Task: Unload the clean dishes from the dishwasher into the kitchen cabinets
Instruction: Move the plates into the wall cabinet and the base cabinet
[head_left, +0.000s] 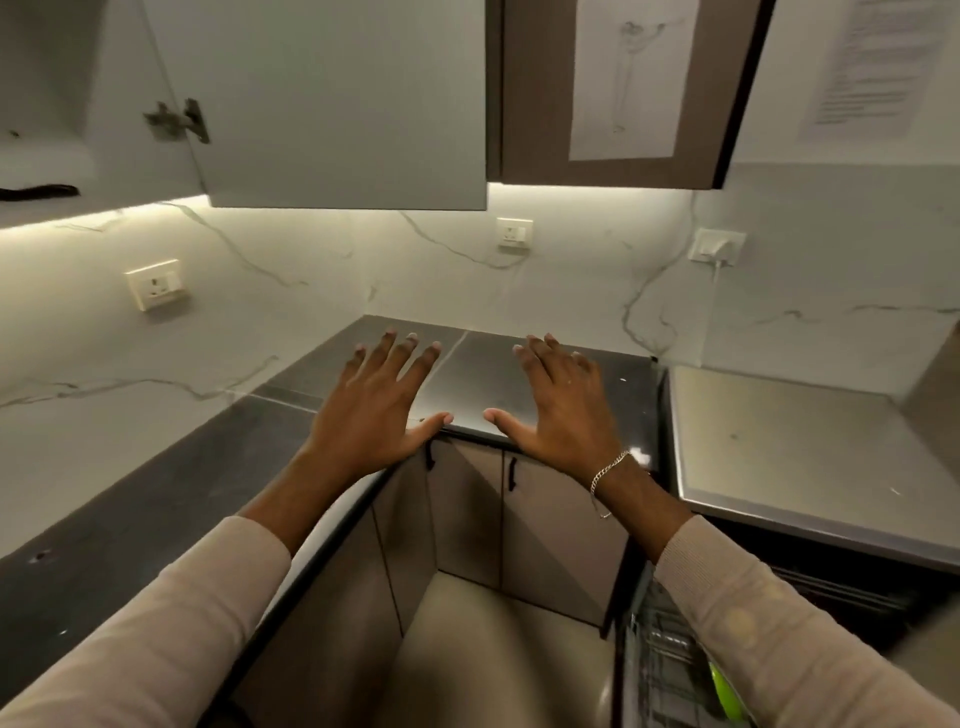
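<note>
Dark stone countertop (156, 493) fills the head view; over its inner corner the left hand (374, 410) and right hand (558, 410) spread flat, holding nothing. The dishwasher rack (660, 670), with a green item (724, 691), lies below its right end. The open cabinet door (337, 104) could catch a lifted dish.

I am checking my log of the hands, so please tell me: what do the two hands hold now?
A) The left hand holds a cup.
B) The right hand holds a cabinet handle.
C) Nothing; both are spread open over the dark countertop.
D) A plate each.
C: the left hand and the right hand both show straight, spread fingers with nothing in them, over the countertop.
</note>
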